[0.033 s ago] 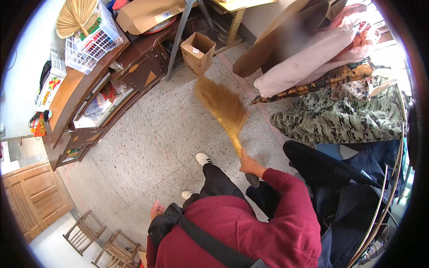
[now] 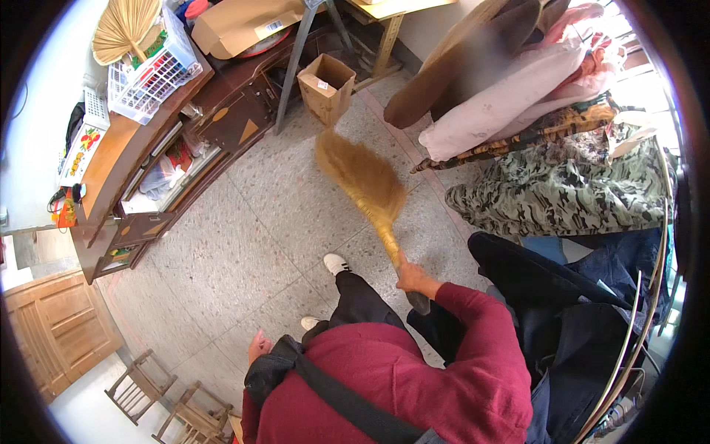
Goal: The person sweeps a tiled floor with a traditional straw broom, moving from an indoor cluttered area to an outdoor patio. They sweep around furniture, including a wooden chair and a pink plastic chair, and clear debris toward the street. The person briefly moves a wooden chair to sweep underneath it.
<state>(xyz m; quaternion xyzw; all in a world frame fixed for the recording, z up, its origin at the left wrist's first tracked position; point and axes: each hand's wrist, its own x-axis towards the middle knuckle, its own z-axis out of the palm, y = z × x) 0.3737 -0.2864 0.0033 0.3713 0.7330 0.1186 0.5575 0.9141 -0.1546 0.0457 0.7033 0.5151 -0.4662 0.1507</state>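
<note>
Speckled terrazzo floor point(image 2: 244, 244) spreads across the middle, with a dark wooden cabinet point(image 2: 148, 185) along its left and a heap of patterned bedding point(image 2: 562, 185) at the right. Far off stands an open cardboard box point(image 2: 325, 85). A soft straw broom point(image 2: 362, 177) fans its bushy golden head out beyond the right hand point(image 2: 416, 279), slanting far-left over the floor. That hand is clenched tight around the broom's narrow neck. The left hand point(image 2: 259, 345) hangs near the hip, fingers curled, holding nothing visible.
</note>
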